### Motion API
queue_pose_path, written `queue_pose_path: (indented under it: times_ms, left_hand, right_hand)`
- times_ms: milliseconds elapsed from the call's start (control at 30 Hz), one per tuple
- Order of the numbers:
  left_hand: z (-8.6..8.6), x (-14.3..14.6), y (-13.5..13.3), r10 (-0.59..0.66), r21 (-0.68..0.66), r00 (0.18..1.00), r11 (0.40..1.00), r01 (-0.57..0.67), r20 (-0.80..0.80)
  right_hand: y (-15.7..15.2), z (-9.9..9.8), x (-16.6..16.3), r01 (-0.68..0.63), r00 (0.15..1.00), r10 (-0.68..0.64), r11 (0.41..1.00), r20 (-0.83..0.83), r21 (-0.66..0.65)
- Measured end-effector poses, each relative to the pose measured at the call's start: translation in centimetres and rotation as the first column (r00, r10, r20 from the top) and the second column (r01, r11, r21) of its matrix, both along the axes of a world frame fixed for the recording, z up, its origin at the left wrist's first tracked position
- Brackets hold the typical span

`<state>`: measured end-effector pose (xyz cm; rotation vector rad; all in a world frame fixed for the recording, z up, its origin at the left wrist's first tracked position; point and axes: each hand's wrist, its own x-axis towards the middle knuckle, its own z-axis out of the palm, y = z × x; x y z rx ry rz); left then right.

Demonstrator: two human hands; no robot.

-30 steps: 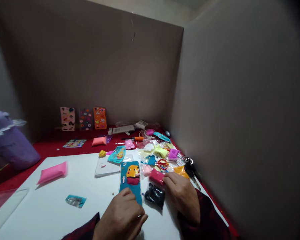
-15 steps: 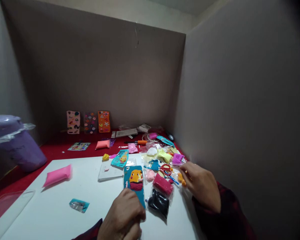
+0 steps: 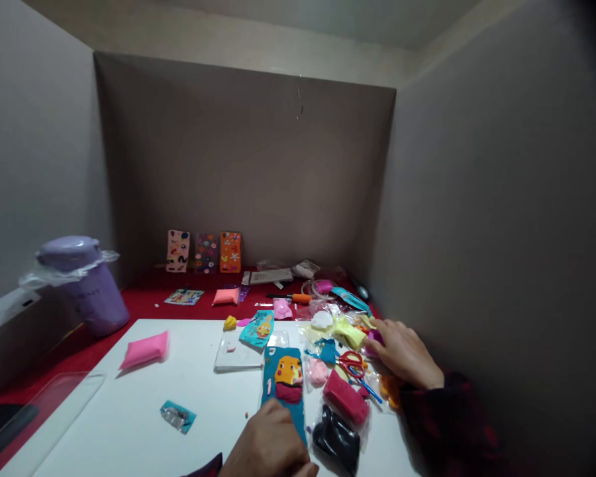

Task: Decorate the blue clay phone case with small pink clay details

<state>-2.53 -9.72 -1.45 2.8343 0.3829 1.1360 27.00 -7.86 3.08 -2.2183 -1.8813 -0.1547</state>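
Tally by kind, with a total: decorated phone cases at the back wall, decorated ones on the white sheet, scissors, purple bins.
Decorated cases at the back wall: 3
Teal case under the left hand: 1
Red scissors: 1
Purple bin: 1
Total: 6

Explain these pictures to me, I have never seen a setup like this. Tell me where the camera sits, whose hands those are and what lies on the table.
There is no machine here: a person works with two bare hands, and one camera worn on the head looks forward and down at them, so all pictures share that view. The left hand rests on the near end of a teal decorated case on a white board. The right hand reaches into a pile of small coloured packets; whether its fingers grip one cannot be told. Beside the case lie red scissors, a dark pink packet and a black packet. Farther left lies a pink packet, and a purple container stands on the red cloth.
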Motion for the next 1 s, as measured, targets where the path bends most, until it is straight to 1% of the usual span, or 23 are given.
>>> queue_pose_path:
  times_ms: [100,200,300,467,533,600,700,767,833,867,900,933,967,1000]
  left_hand:
    - [-0.9,0.1,0.1,-0.002,0.009,1.0,1.0,0.002,-0.012]
    - [-1.1,0.1,-0.1,0.023,-0.026,0.999,0.999,-0.024,-0.038]
    - [-0.6,0.1,-0.3,0.034,-0.051,0.998,0.998,-0.037,-0.061]
    - [0.7,-0.1,-0.7,0.044,-0.109,0.999,0.993,-0.044,0.001]
    - [0.8,-0.2,-0.7,0.049,-0.121,0.999,0.991,-0.048,0.002]
    - [0.4,-0.2,-0.6,0.052,-0.104,0.999,0.993,-0.053,-0.016]
    - [-0.5,-0.1,-0.3,0.046,-0.065,0.998,0.997,-0.049,-0.049]
    - [-0.6,-0.1,-0.3,0.031,-0.052,0.998,0.998,-0.034,-0.05]
    - [0.0,-0.3,-0.5,0.027,-0.094,1.0,0.995,-0.028,-0.015]
    - [0.7,-0.4,-0.7,0.03,-0.136,0.999,0.99,-0.027,0.021]
    - [1.7,-0.6,-0.8,0.057,-0.221,0.998,0.974,-0.049,0.032]
    - [2.8,-0.9,-0.8,0.119,-0.307,0.991,0.947,-0.096,0.055]
    - [4.1,-1.2,-0.5,0.15,-0.366,0.986,0.924,-0.113,0.073]
    - [5.5,-1.6,0.0,0.173,-0.389,0.979,0.914,-0.117,0.112]
  right_hand:
    - [0.0,-0.5,0.5,-0.025,0.997,0.023,0.999,-0.069,-0.026]
    - [0.0,-0.7,0.8,-0.026,0.991,0.022,0.999,-0.129,-0.029]
    - [-0.1,-1.0,0.9,-0.02,0.985,0.016,1.0,-0.172,-0.021]
    - [-0.2,-1.2,1.0,-0.023,0.975,0.025,1.0,-0.221,0.012]
    - [-0.2,-1.2,1.1,-0.037,0.973,0.043,0.999,-0.227,0.03]
    - [-0.3,-1.2,1.1,-0.05,0.975,0.059,0.998,-0.214,0.049]
    - [-0.4,-1.0,0.7,-0.063,0.985,0.077,0.994,-0.156,0.094]
    - [-0.5,-0.6,0.1,-0.073,0.989,0.09,0.987,-0.116,0.14]
    - [-0.3,0.1,-0.7,-0.101,0.989,0.119,0.977,-0.089,0.188]
    - [-0.2,0.6,-1.3,-0.128,0.986,0.147,0.97,-0.08,0.207]
    - [-0.1,1.1,-1.9,-0.163,0.98,0.183,0.962,-0.074,0.219]
    - [0.1,1.6,-2.5,-0.203,0.972,0.224,0.952,-0.07,0.228]
    - [0.3,2.1,-3.2,-0.243,0.962,0.265,0.942,-0.068,0.232]
    - [0.6,2.6,-3.9,-0.281,0.951,0.303,0.931,-0.066,0.235]
